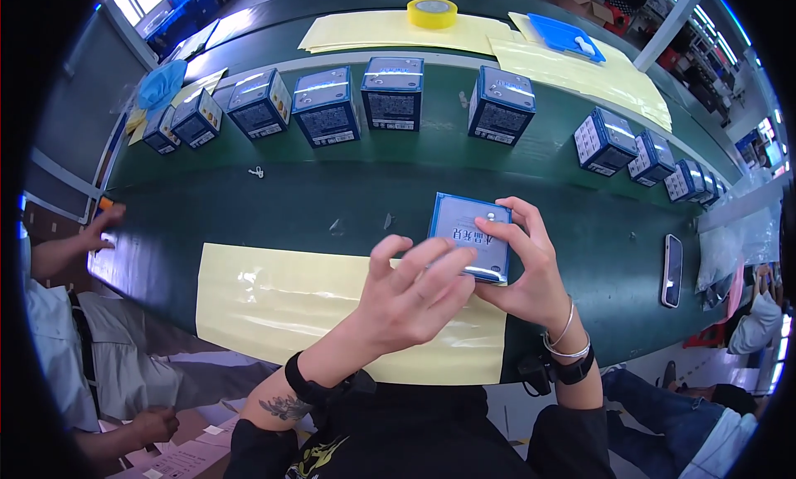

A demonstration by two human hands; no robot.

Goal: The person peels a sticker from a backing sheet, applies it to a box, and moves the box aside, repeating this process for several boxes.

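Note:
A small blue carton (pixel 461 213) with a pale top face is tilted up over the front of the green table. My right hand (pixel 531 259) grips it by its right side, the thumb below and fingers along the edge and top face. In front of the box's lower left, my left hand (pixel 419 296) has its fingers apart and bent, the tips over the printed face; whether they touch it I cannot tell. Under both hands lies a yellow sheet (pixel 274 301) along the table's near edge.
A row of similar cartons (pixel 393 97) stands along the green table (pixel 307 189). Behind them are yellow sheets, a roll of yellow tape (pixel 432 13) and a blue tray (pixel 565 39). A phone (pixel 672 272) lies at right. A co-worker's hand (pixel 101 228) rests at the left end.

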